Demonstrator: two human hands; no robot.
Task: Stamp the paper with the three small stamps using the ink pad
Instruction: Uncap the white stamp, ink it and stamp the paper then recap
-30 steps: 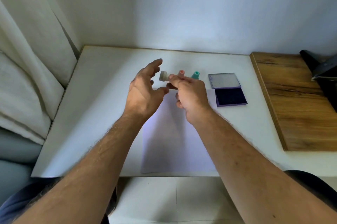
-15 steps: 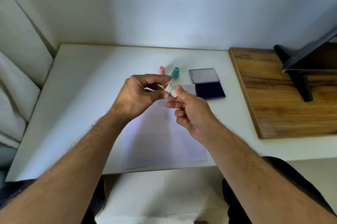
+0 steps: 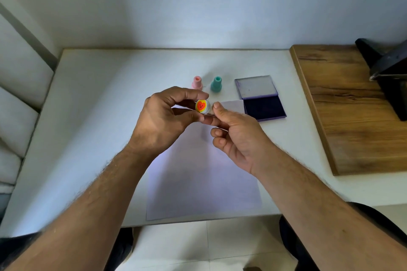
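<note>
You hold the first stamp (image 3: 203, 106) above the paper's (image 3: 202, 173) far end, its heart sticker facing you, pinched between your left hand (image 3: 164, 121) and right hand (image 3: 236, 136). The paper looks blank, so nothing seems stamped yet. The pink stamp (image 3: 197, 82) and teal stamp (image 3: 216, 84) stand untouched beside the open ink pad (image 3: 264, 108). All three remain to do.

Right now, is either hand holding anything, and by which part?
Both hands hold one small stamp above the paper: the left hand pinches its heart-sticker end, the right hand its other end.
</note>
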